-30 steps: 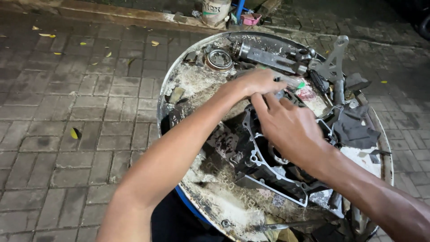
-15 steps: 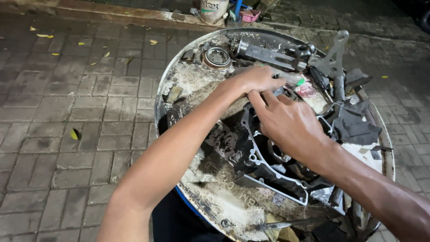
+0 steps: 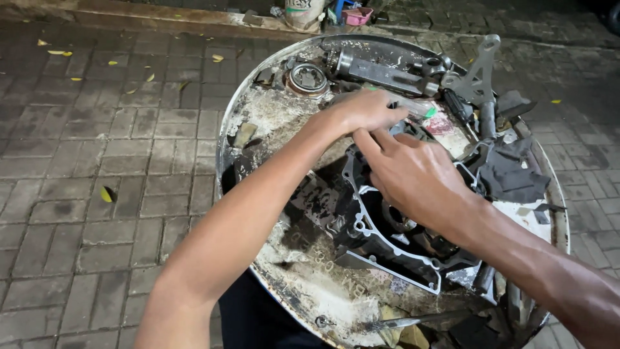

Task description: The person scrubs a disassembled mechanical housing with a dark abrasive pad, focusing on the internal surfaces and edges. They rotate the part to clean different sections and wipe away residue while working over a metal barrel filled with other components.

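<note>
A dark metal engine cover [image 3: 381, 242] with a pale gasket edge lies on a round drum top [image 3: 284, 116]. My right hand [image 3: 413, 174] rests palm down on the cover's upper part, fingers curled toward its far edge. My left hand [image 3: 365, 110] reaches across from the left and closes on a small clear tube with a green tip [image 3: 420, 108] just beyond the cover. The two hands nearly touch. What the right fingers press on is hidden.
On the drum's far side lie a grey metal shaft [image 3: 381, 74], a round bearing [image 3: 308, 79], a bracket [image 3: 478, 77] and a dark rag [image 3: 513, 171]. A screwdriver [image 3: 413, 320] lies at the near edge. Brick paving [image 3: 97, 168] surrounds the drum; a bucket [image 3: 305, 11] stands beyond.
Both hands have stayed over the cover's far edge with only small finger shifts. The camera view has drifted slightly.
</note>
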